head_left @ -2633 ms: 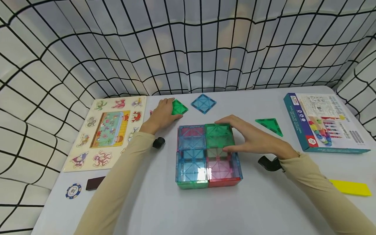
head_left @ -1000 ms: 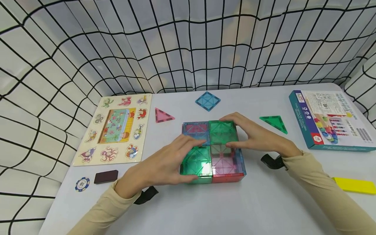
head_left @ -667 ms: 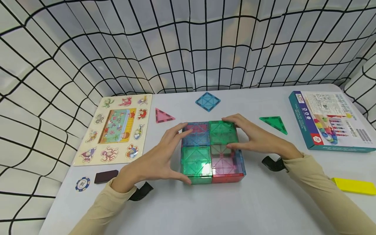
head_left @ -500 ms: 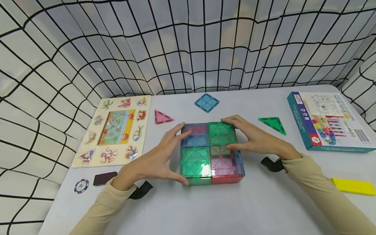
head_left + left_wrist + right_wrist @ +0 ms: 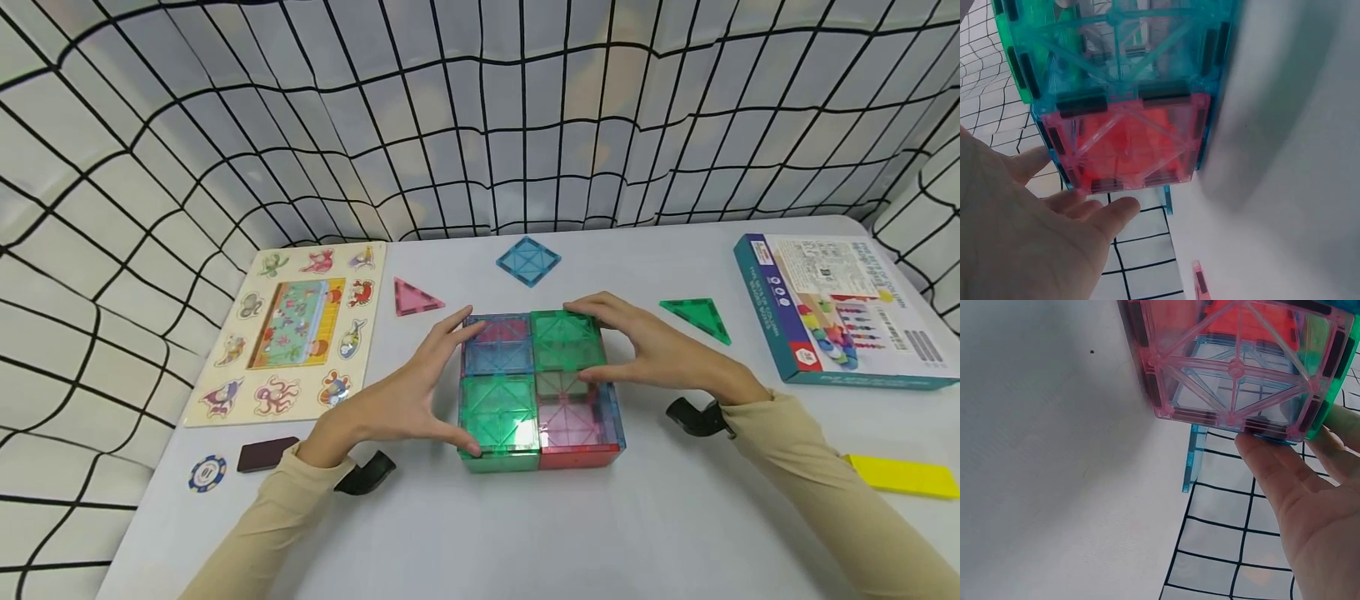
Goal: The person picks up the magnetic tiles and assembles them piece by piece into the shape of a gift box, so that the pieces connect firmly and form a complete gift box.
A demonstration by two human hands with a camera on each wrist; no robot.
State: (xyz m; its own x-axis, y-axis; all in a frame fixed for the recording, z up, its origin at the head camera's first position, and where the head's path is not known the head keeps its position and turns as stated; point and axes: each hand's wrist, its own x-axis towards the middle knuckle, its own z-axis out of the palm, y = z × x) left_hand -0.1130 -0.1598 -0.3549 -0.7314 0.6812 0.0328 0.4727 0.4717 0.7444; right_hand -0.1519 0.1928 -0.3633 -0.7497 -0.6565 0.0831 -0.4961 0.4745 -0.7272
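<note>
A low box of see-through magnetic tiles sits mid-table, its top showing a blue square at back left, a green one at front left, green at back right and pink at front right. My left hand spans the left side, thumb tip at the front left corner and straight fingers at the back left corner. At the back right, my right hand grips the box, fingertips at the far edge and thumb at the right edge. Pink end tiles show in the left wrist view and right wrist view.
Behind the box lie a pink triangle tile, a blue square tile and a green triangle tile. An animal puzzle board, poker chip and dark block are left. A boxed set and yellow block are right.
My left hand has brought a green square tile from the back of the table onto the front left of the box, then drawn back to its left side. My right hand has stayed put.
</note>
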